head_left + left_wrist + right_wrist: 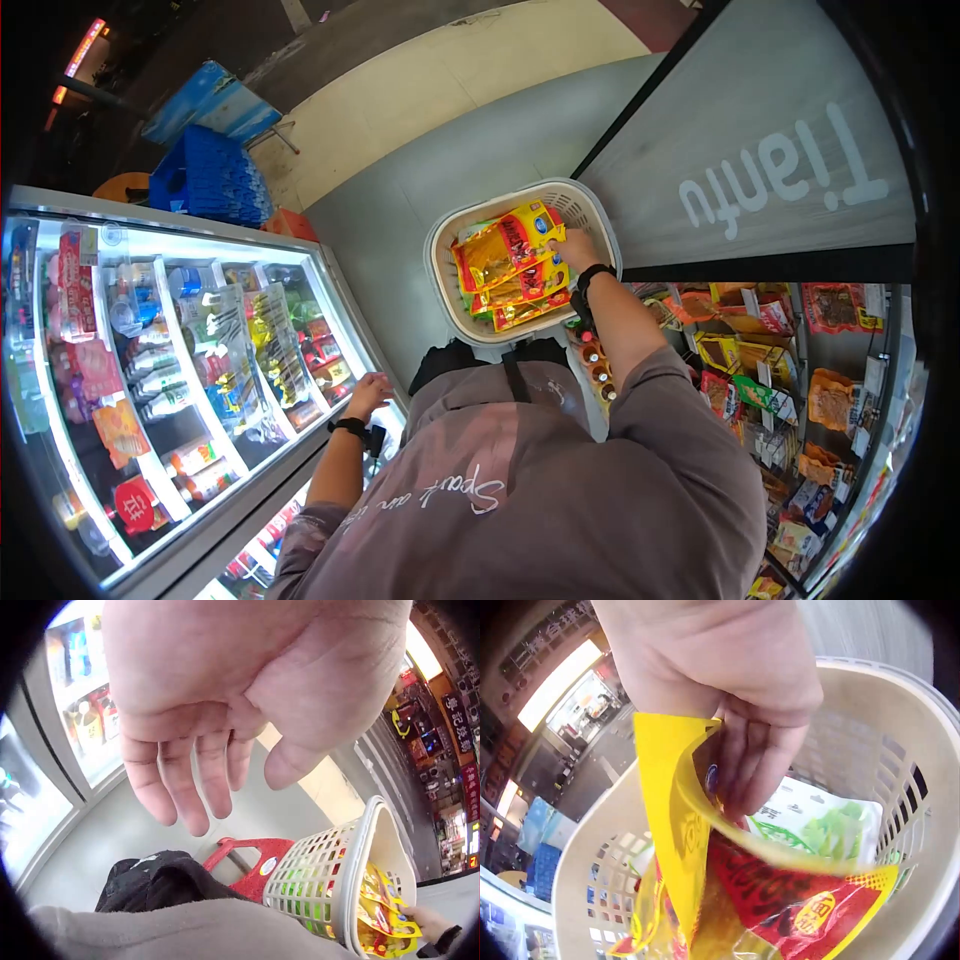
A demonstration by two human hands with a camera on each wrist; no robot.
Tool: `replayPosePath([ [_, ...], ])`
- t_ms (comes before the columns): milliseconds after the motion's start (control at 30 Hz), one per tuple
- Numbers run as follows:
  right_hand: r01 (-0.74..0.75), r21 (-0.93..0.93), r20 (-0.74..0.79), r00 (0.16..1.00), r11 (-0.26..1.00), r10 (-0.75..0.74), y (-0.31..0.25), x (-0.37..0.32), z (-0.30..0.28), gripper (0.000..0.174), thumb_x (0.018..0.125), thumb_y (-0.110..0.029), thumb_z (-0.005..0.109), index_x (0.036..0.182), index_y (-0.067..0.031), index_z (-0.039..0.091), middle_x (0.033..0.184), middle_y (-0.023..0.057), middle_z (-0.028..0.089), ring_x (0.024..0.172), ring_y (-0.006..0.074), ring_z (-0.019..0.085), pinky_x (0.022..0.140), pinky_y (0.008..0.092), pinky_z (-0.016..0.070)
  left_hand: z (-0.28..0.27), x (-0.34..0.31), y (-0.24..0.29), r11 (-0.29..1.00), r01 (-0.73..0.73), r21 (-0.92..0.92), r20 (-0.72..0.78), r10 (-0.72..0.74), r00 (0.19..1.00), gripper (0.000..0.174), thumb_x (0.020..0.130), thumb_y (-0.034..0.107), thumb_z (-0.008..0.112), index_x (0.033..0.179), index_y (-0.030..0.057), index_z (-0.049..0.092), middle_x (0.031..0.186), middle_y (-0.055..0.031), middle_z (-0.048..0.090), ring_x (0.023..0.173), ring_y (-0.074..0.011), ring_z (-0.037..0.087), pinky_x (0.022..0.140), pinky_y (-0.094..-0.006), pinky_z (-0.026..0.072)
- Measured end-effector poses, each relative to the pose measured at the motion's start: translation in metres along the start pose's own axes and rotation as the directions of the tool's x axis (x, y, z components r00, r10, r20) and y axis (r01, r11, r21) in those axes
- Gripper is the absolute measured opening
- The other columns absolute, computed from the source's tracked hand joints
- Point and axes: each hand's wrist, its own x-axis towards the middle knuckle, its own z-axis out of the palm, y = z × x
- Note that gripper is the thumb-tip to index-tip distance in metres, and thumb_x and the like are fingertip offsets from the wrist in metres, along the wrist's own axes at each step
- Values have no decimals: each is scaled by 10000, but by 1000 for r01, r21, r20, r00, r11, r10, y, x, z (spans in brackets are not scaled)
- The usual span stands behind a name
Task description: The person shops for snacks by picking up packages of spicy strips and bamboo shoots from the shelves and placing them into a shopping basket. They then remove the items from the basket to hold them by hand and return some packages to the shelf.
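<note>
My right hand reaches into a cream plastic basket and pinches the edge of a yellow and red snack packet. In the right wrist view, the top of that packet bends up around the fingers. More yellow and red packets lie under it in the basket. A white packet with green leaf pictures shows farther down inside. My left hand holds nothing; its fingers are relaxed, and it hangs beside the lit drinks fridge.
Shelves of bagged snacks stand at the right, below a grey panel lettered "Tianfu". Stacked blue crates stand beyond the fridge. A red plastic stool shows beside the basket in the left wrist view.
</note>
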Motion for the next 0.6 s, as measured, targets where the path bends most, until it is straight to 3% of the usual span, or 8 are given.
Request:
replayPosePath([
  [67,-10,-32,-20,1000,999,9,-11,-5,-1,388,749,-280,717,1029,-17,666,988,205,673,943,331,649,821,402,500,-18,24,7,999,17,-30,14,-16,1000,250,864,210,539,1086,95,525,836,-44,612,703,-156,611,604,-296,491],
  [167,-27,-61,-117,993,998,19,-46,-27,-4,358,787,-208,707,1077,-12,631,973,179,674,887,297,658,771,379,499,-40,53,24,997,-70,-29,54,72,996,278,872,209,518,1126,98,523,902,-44,614,780,-175,619,681,-338,501],
  [233,37,89,-72,997,995,-31,-71,-56,-9,356,819,-158,677,1134,-13,593,1002,173,666,909,279,651,785,371,494,-47,70,36,997,-78,-25,80,80,994,282,882,225,514,1131,93,525,918,-48,614,781,-177,618,682,-341,501],
  [267,22,75,-81,997,997,-15,-76,-67,-8,356,819,-158,677,1134,-13,593,1002,173,666,909,279,651,785,371,494,-47,77,41,996,-86,-13,89,87,992,288,892,240,511,1135,88,527,934,-52,614,783,-179,617,682,-345,501],
  [367,93,95,-171,982,991,-75,-88,-92,-7,331,850,-115,643,1152,-4,566,1007,158,662,902,258,646,789,356,492,-43,98,61,994,-104,37,144,97,985,275,894,234,498,1121,84,542,948,-65,620,777,-182,611,667,-325,490],
  [467,126,168,-238,968,978,-83,-106,-121,-16,306,836,-98,646,1112,10,572,995,191,660,933,304,642,812,370,479,-30,110,91,990,-130,56,203,116,972,274,903,209,495,1139,78,542,972,-74,623,793,-180,613,676,-318,489],
  [533,155,196,-225,968,968,-109,-125,-148,-33,292,861,-99,625,1126,7,561,1001,179,660,931,278,640,825,355,475,-14,109,116,962,-271,18,266,257,929,309,899,220,501,1162,59,519,994,-79,608,835,-182,602,732,-325,485],
  [600,192,214,-280,951,958,-128,-113,-156,-45,288,872,-97,615,1132,11,555,997,168,661,921,245,636,827,340,474,6,105,145,955,-293,35,316,268,910,307,900,200,495,1169,54,516,1000,-81,606,862,-179,595,749,-313,478],
])
